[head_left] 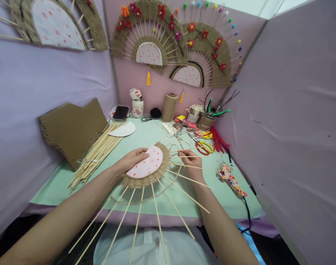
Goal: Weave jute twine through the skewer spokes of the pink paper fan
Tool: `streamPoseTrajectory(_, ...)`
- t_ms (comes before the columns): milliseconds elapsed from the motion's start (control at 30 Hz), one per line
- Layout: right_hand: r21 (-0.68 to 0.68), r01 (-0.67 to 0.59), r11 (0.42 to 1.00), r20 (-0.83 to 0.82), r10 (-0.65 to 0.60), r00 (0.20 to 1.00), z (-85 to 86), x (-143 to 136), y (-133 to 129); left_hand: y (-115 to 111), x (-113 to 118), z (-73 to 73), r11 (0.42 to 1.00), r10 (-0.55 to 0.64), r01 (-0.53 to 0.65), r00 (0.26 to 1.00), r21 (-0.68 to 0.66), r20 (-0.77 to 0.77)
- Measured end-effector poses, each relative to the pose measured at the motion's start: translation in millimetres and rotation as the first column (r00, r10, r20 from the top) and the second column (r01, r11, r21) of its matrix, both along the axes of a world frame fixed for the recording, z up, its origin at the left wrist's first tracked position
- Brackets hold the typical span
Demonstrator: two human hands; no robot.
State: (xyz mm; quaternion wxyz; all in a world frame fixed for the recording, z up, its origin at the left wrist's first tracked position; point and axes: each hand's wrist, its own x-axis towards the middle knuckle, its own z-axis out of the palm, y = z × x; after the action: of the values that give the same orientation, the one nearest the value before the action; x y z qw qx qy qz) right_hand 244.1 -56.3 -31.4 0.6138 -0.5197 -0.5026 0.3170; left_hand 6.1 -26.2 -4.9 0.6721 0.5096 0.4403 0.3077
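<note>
A half-round piece (pixel 148 162) with a pink dotted centre, a woven twine band (pixel 141 182) and thin sticks fanning outward is held over the table. My left hand (pixel 134 158) grips its straight edge, thumb on the dotted face. My right hand (pixel 191 162) is among the sticks on the right side, fingertips pinched on a strand of twine (pixel 174 148). A loose length of the twine loops below the band across the sticks.
Bundled sticks (pixel 97 152), brown cardboard (pixel 74 129) and a white half disc (pixel 123 129) lie left. Scissors (pixel 205 146), red fuzzy stems (pixel 219 139) and a patterned glue gun (pixel 231 180) lie right. A twine spool (pixel 169 107) stands behind.
</note>
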Motion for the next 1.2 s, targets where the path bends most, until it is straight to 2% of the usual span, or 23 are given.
streamPoseTrajectory(433, 0.047, 0.018, 0.999, 0.028, -0.019, 0.999, -5.1, -1.3, -1.1, 1.6, -0.3, -4.3, 1.0, -0.028, 0.028, 1.0, -0.013, 0.001)
streamPoseTrajectory(733, 0.036, 0.009, 0.999, -0.016, -0.008, 1.0, -5.9, -1.5, -0.8, -0.3, 0.6, 0.4, 0.999, -0.013, 0.014, 1.0, -0.037, 0.026)
streamPoseTrajectory(1033, 0.008, -0.023, 1.0, -0.038, 0.023, 0.999, -4.6, -2.2, -1.4, 5.2, -1.9, -3.7, 0.999, 0.036, -0.035, 0.997, -0.018, 0.075)
streamPoseTrajectory(1200, 0.034, -0.02, 0.999, -0.072, 0.023, 0.997, -4.7, -1.8, -1.1, 1.9, -0.1, -1.6, 1.0, 0.018, -0.017, 0.999, -0.023, 0.048)
